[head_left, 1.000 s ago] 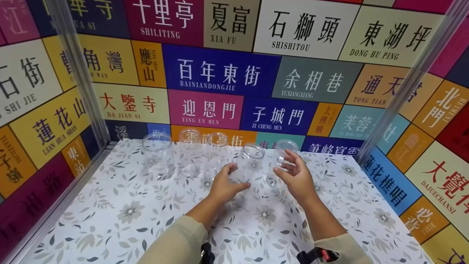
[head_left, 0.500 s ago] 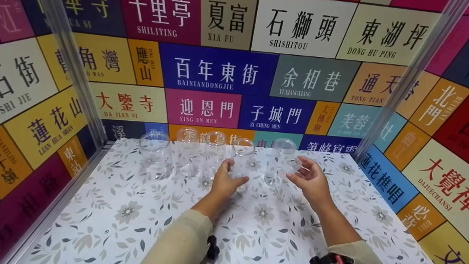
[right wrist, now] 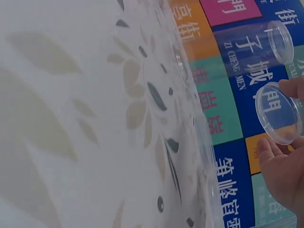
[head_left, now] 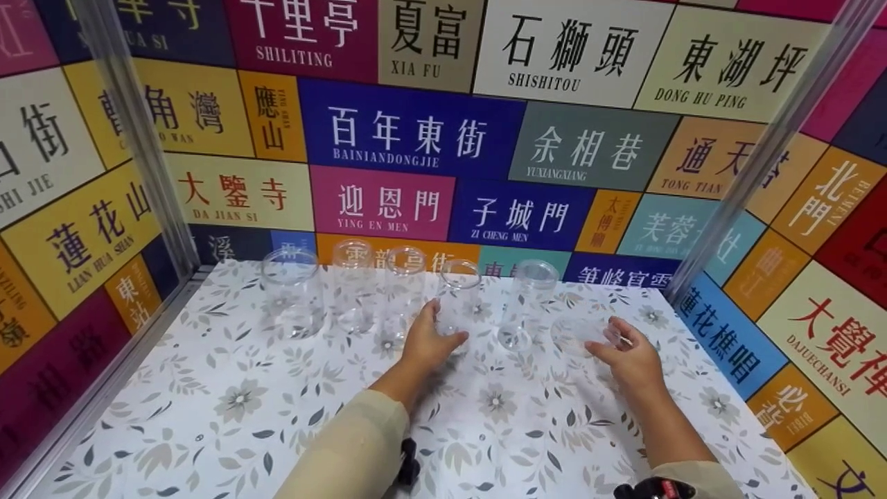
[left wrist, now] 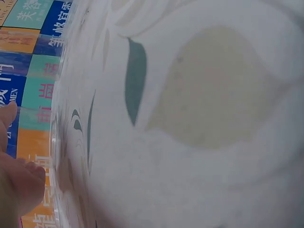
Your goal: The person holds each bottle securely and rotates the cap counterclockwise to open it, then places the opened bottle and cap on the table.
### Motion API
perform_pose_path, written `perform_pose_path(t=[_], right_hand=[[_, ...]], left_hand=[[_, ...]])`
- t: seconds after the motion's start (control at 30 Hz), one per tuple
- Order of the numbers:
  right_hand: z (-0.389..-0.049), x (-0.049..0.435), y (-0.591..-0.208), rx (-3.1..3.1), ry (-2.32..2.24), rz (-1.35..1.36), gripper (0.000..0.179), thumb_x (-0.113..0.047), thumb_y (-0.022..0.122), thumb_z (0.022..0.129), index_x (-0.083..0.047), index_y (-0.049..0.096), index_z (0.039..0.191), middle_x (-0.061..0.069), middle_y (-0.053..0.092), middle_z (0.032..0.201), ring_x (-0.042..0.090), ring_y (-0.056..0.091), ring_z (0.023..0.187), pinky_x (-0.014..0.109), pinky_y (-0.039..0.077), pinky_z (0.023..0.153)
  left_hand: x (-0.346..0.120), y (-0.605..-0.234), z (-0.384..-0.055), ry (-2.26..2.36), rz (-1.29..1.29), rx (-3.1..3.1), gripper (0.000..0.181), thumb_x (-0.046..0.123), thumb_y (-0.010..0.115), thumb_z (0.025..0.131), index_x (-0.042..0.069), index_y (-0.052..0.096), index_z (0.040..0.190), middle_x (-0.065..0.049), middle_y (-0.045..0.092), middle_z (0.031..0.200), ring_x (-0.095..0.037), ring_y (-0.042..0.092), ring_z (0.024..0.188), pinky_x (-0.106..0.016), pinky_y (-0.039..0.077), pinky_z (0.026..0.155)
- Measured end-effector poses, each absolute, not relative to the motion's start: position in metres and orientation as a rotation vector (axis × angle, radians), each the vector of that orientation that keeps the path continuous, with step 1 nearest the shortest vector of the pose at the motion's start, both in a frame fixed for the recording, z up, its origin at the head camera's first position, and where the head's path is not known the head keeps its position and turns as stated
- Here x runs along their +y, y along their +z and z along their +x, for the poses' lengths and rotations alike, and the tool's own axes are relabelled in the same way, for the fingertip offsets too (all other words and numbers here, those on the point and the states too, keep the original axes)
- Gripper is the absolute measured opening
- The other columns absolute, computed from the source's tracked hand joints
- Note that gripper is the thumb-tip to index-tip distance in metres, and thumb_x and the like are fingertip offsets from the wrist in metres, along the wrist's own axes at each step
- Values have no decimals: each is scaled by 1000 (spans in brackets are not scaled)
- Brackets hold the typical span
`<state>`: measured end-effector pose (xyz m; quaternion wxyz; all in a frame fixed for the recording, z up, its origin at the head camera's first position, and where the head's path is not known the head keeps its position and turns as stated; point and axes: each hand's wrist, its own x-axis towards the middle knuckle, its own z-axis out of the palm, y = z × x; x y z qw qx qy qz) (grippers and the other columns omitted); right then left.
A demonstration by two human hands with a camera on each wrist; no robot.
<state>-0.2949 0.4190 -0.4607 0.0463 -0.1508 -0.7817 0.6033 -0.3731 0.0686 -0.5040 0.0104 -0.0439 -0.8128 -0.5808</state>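
Observation:
My left hand (head_left: 429, 343) holds a clear cylindrical jar (head_left: 460, 294) that stands upright, the thumb in front and the fingers at its left side. In the left wrist view only part of that hand (left wrist: 21, 185) shows at the left edge, and the jar is hard to make out. Off to the right, my right hand (head_left: 634, 360) pinches a thin, round clear lid (head_left: 578, 337) just above the table. The right wrist view shows the lid (right wrist: 278, 114) tilted between thumb and fingers. Between the two hands stands another clear jar (head_left: 530, 301).
More clear jars stand in a row to the left: a wide one (head_left: 292, 305) and two narrower ones, one (head_left: 352, 291) behind the other (head_left: 404, 287). The table (head_left: 242, 443) has a leaf-patterned cover. Sign-printed walls (head_left: 409, 132) rise at the back and both sides.
The jar at my left hand was tilted and now stands upright, slightly farther left. My right hand has moved right and down, away from the right-hand jar, with the lid in its fingers.

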Motion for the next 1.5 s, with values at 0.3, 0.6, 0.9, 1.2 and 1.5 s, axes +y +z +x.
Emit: perform_pose_path(t=[0.3, 0.6, 0.9, 1.2, 1.5], right_hand=[[-282, 456, -475, -2549, 1609, -565, 115, -48, 87, 89, -18, 15, 173, 9, 24, 179, 33, 21, 167, 52, 30, 133], [-270, 480, -482, -2597, 1561, -668, 112, -49, 83, 92, -14, 13, 173, 17, 18, 180, 41, 18, 167, 56, 27, 134], [-270, 502, -488, -2658, 1585, -828, 113, -44, 83, 92, -10, 11, 172, 21, 8, 179, 44, 12, 166, 63, 26, 132], [-271, 505, -490, -2706, 1577, -868, 113, -42, 83, 93, -6, 9, 171, 23, 6, 178, 47, 11, 165, 63, 25, 132], [-272, 501, -492, -2750, 1439, -882, 114, -37, 86, 89, -3, 13, 170, 27, 7, 177, 48, 38, 153, 57, 43, 121]], left_hand=[[71, -507, -371, -1769, -164, -2566, 94, 21, 82, 94, 4, 27, 169, -21, 38, 171, -40, 35, 161, -52, 29, 134], [73, -508, -369, -1729, -158, -2568, 91, 19, 78, 97, 2, 25, 168, -25, 34, 172, -42, 33, 161, -52, 27, 135], [73, -508, -368, -1742, -141, -2572, 88, 17, 75, 98, 4, 25, 169, -24, 34, 173, -41, 32, 162, -52, 26, 135], [72, -509, -367, -1731, -134, -2560, 76, 13, 67, 102, 3, 30, 167, -23, 36, 172, -40, 33, 162, -52, 26, 135], [70, -508, -364, -1785, -98, -2539, 71, 15, 63, 105, 3, 30, 167, -22, 37, 172, -39, 32, 162, -51, 25, 136]])
